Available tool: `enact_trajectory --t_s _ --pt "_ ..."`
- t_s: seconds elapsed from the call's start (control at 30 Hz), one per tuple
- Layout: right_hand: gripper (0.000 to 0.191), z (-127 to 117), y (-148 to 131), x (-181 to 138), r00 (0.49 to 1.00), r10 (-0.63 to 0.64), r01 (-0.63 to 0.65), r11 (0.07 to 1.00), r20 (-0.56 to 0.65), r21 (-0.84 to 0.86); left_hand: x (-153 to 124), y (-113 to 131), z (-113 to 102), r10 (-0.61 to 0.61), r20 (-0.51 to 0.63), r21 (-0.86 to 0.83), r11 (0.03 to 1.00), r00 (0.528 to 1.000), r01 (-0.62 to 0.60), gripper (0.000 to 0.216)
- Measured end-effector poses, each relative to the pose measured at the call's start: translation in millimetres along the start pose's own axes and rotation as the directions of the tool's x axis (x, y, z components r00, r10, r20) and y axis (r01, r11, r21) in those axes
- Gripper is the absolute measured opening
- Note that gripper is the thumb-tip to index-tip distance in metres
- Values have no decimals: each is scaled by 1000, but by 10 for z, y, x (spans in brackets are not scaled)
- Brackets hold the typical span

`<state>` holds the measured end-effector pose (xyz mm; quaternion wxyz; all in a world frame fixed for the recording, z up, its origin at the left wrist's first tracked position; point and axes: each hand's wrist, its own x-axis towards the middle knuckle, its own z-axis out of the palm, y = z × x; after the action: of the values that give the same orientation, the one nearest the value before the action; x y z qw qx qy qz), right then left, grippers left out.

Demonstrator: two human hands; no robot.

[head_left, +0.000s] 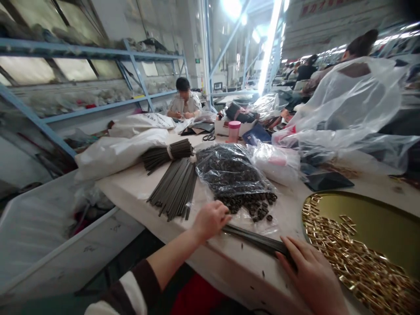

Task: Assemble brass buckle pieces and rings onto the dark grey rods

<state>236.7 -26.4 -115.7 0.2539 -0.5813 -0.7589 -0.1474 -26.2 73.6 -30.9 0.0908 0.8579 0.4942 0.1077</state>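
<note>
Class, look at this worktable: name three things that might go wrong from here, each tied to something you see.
1. The thin dark strips lie between the left hand and the right hand; uneven pressure might fan them out.
2. Small dark pieces sit at the near end of the clear bag, close to the left hand; a bump might scatter them.
3. The right hand is beside the tray of gold loops; a sideways knock might spill some.

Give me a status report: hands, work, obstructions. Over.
Left grip curled at one end of dark strips; right grip at the other. Strips bunched near table edge. Clear bag of dark pieces close beyond; tray of gold pieces beside right grip.
</note>
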Motion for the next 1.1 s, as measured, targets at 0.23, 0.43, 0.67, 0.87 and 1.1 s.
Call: enact_trajectory --t_s 0.23,0.43,0.67,0.87,1.1 --pt "57 -33 -16 59 993 62 -64 998 -104 -13 462 -1220 -272 -532 -109 202 815 840 543 24" --pt "51 -97 -31 78 994 79 -79 997 -79 12 590 -1402 -110 -655 -77 250 717 751 651 30" --pt "46 -186 -76 80 991 99 -95 994 -93 51 488 -1208 -335 -656 -152 195 714 740 673 24" --pt "46 -210 -65 53 985 83 -65 991 -154 117 185 -595 -744 -513 -187 24 850 838 526 24" --pt "28 -740 -379 228 859 493 -442 581 137 683 -639 609 -516 60 516 -708 591 854 386 2"
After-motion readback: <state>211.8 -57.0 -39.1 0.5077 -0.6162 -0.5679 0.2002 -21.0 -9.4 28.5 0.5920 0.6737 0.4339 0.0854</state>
